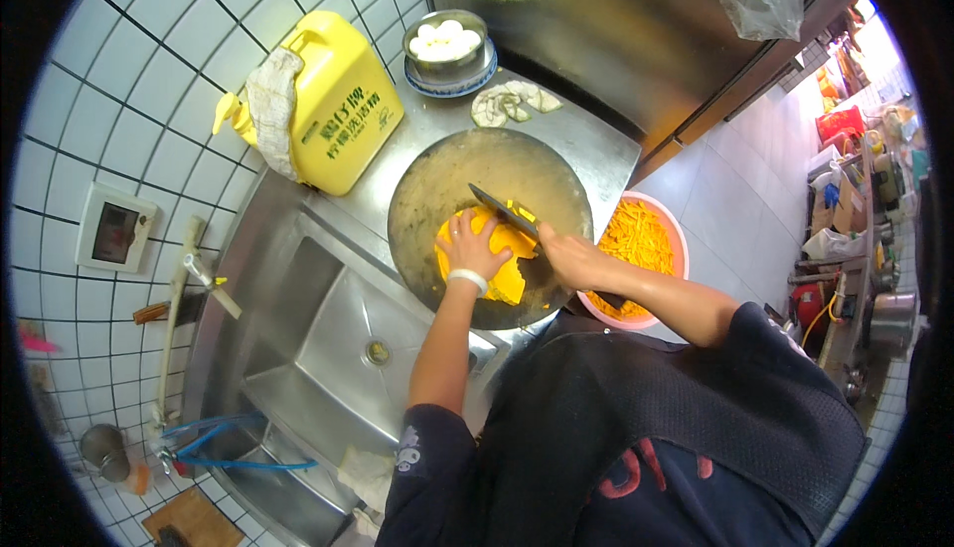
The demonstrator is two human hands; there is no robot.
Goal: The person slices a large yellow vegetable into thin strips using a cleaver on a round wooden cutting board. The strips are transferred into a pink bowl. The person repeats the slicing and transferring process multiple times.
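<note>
A thick round chopping block (484, 156) stands on the steel counter before me. Orange slices (509, 282), which look like pumpkin, lie on it with ragged edges. My left hand (474, 249) presses down on them with fingers spread; a white band circles that wrist. My right hand (570, 255) grips a cleaver (503, 212), whose dark blade stands at the far right side of the slices. A few small cut pieces (522, 210) cling to or lie beside the blade. The cleaver's handle is mostly hidden by my hand.
Right of the block, a pink basin (682, 241) holds many orange strips (633, 230). A stainless steel sink (343, 331) lies to the left. Behind stand a yellow detergent jug (346, 107), a metal bowl (446, 66) of white eggs and a crumpled cloth (513, 103).
</note>
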